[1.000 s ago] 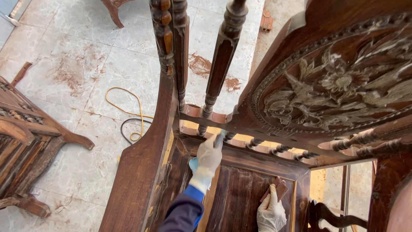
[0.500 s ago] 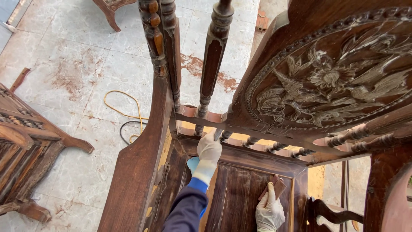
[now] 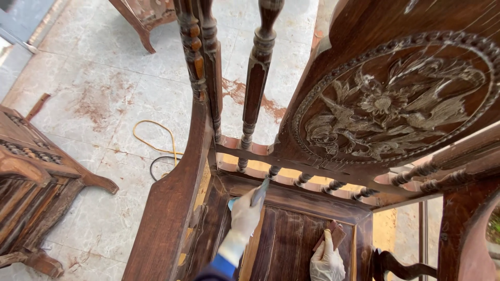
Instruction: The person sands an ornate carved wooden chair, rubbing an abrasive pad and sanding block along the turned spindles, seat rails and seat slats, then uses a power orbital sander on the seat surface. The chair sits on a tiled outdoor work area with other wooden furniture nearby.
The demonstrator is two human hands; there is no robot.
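Down inside the dark wooden chair frame (image 3: 172, 208), both gloved hands are at work. Fingers of the left hand (image 3: 245, 213) are closed around a thin blue-grey sanding strip (image 3: 259, 191), its upper end touching the rail just below the row of short turned spindles (image 3: 302, 179). A blue sleeve (image 3: 221, 263) shows beneath that white glove. Lower and to the right, the right hand (image 3: 326, 257) pinches a small reddish-brown sanding block (image 3: 333, 235) and presses it flat against the grooved seat panel (image 3: 289, 239), near the panel's right edge. Above the hands rises the chair back, with a large oval medallion (image 3: 388, 104) of carved flowers ringed by beading. Two tall turned posts (image 3: 258, 78) stand left of it. Beyond the chair, a yellow cord (image 3: 156, 138) loops over the stained tiled floor (image 3: 99, 93), and another carved wooden piece (image 3: 36, 182) sits at the left edge.
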